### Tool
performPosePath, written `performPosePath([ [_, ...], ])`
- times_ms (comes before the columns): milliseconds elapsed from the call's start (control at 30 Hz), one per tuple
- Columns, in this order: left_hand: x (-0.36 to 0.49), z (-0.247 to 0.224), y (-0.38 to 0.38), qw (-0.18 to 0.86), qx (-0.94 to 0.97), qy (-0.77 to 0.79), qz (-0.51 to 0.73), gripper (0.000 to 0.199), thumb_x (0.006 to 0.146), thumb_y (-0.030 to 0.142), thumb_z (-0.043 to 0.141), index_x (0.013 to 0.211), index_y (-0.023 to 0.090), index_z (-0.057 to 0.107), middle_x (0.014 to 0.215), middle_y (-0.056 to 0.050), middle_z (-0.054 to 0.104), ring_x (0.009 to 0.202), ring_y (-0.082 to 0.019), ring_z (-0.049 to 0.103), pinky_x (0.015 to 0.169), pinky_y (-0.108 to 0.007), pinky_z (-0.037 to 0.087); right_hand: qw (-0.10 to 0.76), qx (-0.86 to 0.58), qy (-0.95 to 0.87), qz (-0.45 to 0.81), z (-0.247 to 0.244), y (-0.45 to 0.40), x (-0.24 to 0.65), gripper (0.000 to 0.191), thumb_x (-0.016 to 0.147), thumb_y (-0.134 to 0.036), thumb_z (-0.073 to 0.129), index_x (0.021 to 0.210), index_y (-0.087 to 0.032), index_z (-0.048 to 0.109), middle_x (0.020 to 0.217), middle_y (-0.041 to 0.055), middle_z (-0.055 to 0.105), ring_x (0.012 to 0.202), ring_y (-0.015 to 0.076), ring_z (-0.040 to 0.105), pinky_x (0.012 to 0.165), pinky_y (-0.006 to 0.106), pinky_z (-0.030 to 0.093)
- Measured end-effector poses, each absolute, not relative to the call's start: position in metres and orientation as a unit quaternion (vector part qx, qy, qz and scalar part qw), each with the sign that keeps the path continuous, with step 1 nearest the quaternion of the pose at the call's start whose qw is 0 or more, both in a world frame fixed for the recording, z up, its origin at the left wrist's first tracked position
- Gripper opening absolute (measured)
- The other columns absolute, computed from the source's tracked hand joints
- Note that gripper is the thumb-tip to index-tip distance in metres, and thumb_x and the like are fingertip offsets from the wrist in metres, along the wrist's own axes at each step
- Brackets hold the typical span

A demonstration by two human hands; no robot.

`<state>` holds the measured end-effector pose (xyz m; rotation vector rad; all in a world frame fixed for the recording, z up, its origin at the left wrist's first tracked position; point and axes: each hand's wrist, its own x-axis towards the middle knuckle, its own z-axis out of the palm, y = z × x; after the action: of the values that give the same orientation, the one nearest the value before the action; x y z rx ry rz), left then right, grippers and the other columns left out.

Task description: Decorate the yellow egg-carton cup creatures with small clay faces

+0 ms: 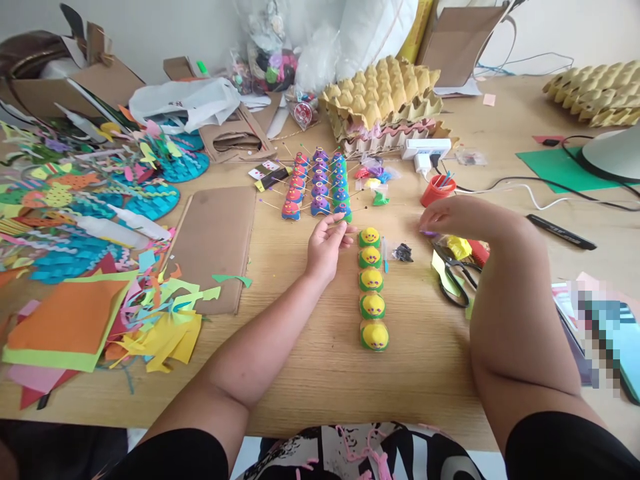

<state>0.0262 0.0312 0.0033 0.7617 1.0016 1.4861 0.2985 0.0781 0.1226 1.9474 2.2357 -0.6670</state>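
My left hand (325, 248) is over the middle of the table, thumb and forefinger pinched together. Whatever they hold, if anything, is too small to make out. Just beyond its fingertips ends a blue-and-green egg-carton caterpillar (340, 183). To its right, a caterpillar of yellow domes on green bases (373, 280), with small faces, runs towards me. My right hand (439, 217) reaches in beside a red cup (438, 191) with thin sticks in it. Its fingers curl down by a purple bit, and their tips are partly hidden. Black-handled scissors (455, 280) lie below that hand.
Purple (320, 183) and red (295, 187) caterpillars with pin feelers stand further back. Stacked egg trays (380, 93), a power strip (427, 148) and cables lie behind. Cardboard (215, 247), paper scraps (165, 333) and glue bottles (113, 231) crowd the left; a black cutter (561, 231) lies right.
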Motion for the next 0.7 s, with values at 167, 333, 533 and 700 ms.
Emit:
performPosePath([
  [167, 0.027, 0.004, 0.031, 0.563, 0.322, 0.416, 0.638, 0.044, 0.084, 0.047, 0.087, 0.112, 0.019, 0.067, 0.083, -0.001, 0.08, 0.055, -0.004, 0.059, 0.052, -0.017, 0.04, 0.076, 0.732, 0.665, -0.126, 0.123, 0.086, 0.326, 0.028, 0.091, -0.037, 0.075, 0.113, -0.02, 0.08, 0.111, 0.0129, 0.081, 0.087, 0.0249, 0.066, 0.079, 0.042, 0.047],
  [333, 0.028, 0.005, 0.032, 0.566, 0.324, 0.405, 0.641, 0.044, 0.086, 0.052, 0.084, 0.111, 0.019, 0.068, 0.077, 0.0, 0.078, 0.051, -0.004, 0.053, 0.05, -0.017, 0.036, 0.086, 0.726, 0.671, -0.124, 0.108, 0.094, 0.332, 0.033, 0.09, -0.037, 0.075, 0.119, -0.022, 0.078, 0.112, 0.0115, 0.08, 0.089, 0.0242, 0.068, 0.081, 0.039, 0.049],
  [533, 0.028, 0.006, 0.031, 0.57, 0.317, 0.407, 0.64, 0.041, 0.086, 0.048, 0.085, 0.11, 0.02, 0.068, 0.075, 0.001, 0.076, 0.053, -0.004, 0.053, 0.052, -0.017, 0.038, 0.056, 0.723, 0.688, -0.041, 0.072, 0.107, 0.319, 0.049, 0.084, -0.064, 0.07, 0.097, -0.018, 0.079, 0.108, 0.0193, 0.077, 0.105, 0.0375, 0.069, 0.088, 0.049, 0.055],
  [700, 0.029, 0.007, 0.031, 0.573, 0.316, 0.404, 0.639, 0.038, 0.086, 0.044, 0.086, 0.108, 0.019, 0.067, 0.073, 0.002, 0.075, 0.052, -0.003, 0.051, 0.051, -0.017, 0.036, 0.064, 0.74, 0.667, -0.063, 0.068, 0.111, 0.31, 0.028, 0.085, -0.045, 0.072, 0.081, -0.018, 0.075, 0.106, 0.0207, 0.077, 0.109, 0.0382, 0.071, 0.093, 0.052, 0.057],
])
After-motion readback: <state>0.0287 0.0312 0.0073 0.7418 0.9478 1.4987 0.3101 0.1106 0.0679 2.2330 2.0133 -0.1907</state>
